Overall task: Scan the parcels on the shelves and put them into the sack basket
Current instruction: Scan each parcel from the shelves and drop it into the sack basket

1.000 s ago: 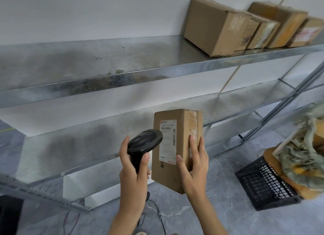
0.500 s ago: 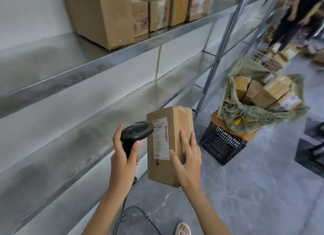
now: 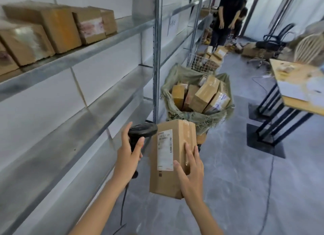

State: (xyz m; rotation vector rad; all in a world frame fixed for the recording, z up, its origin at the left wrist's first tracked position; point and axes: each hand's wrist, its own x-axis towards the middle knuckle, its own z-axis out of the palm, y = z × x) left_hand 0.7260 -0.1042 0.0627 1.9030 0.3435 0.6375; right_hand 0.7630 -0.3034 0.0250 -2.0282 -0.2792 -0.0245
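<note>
Parcel (image 3: 172, 157) sits between the two sets of fingers (image 3: 190, 152) — scanner (image 3: 140, 132) just left of it. Sack basket (image 3: 198, 101) ahead of the fingers, shelves (image 3: 73, 59) to their left, table (image 3: 298, 87) far right.

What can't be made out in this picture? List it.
- Head view: print on the label of the box in the right hand is too small and blurred.
- Scanner: handle hidden inside the left hand.
- Basket under the sack: covered by cloth and the held box.
- Shelf boxes: blurred, some cut off at the left edge.
</note>
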